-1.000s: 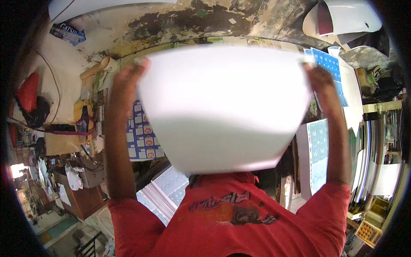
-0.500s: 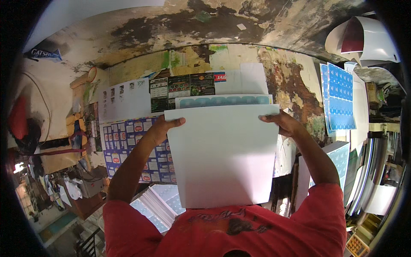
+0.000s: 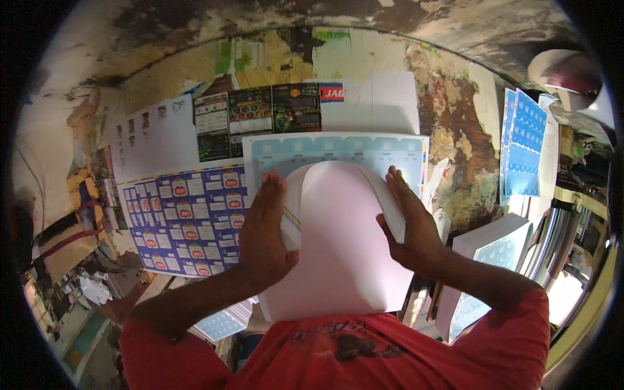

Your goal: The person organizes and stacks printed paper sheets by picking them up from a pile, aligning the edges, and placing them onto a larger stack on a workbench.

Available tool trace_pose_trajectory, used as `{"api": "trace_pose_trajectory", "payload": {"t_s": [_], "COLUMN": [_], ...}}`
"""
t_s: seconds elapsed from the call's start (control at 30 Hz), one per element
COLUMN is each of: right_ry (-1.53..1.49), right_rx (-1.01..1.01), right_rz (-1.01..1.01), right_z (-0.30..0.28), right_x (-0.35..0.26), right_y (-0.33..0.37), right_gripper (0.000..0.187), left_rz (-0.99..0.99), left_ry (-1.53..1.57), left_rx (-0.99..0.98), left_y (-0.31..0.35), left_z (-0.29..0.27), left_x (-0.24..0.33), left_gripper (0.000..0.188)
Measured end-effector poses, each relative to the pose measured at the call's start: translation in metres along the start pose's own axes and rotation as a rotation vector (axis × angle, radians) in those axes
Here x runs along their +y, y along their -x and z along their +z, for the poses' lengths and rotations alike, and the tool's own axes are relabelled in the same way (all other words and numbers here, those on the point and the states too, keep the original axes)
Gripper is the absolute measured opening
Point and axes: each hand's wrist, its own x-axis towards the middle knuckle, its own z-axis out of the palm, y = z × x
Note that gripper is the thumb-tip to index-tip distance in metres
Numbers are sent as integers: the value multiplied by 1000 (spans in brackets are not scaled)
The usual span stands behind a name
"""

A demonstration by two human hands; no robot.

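A thick stack of white paper sheets (image 3: 341, 240) stands in front of me, its far part bowed up into an arch. My left hand (image 3: 265, 231) presses the left side of the bend, fingers straight along the sheet edges. On the opposite side, my right hand (image 3: 411, 224) holds the stack with its fingers outside and thumb on the inner face. Coloured edge marks show on the left flank of the sheets. Behind the arch lies a light-blue printed sheet (image 3: 273, 149) with rounded label shapes, partly covered by the stack.
Left of the stack is a purple printed sheet (image 3: 188, 221); beyond it are black printed sheets (image 3: 250, 120). Another tall paper stack (image 3: 487, 253) stands at right, near hanging blue sheets (image 3: 525, 143). More printed sheets (image 3: 224, 322) lie below my left forearm.
My hands have moved from the far corners down to the sides of the stack and turned palms inward. The stack, flat before, is now bowed, uncovering more of the light-blue sheet.
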Motion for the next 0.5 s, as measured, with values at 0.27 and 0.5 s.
{"api": "trace_pose_trajectory", "payload": {"t_s": [0.27,0.5], "right_ry": [178,-134], "right_rx": [-7,41], "right_rz": [-55,207], "right_z": [19,-2], "right_x": [30,63], "right_y": [-6,-19], "right_gripper": [77,55], "left_rz": [41,8], "left_ry": [-168,49], "left_rx": [-8,156], "left_y": [10,-2], "left_z": [24,9], "left_x": [-30,-74], "left_gripper": [99,74]}}
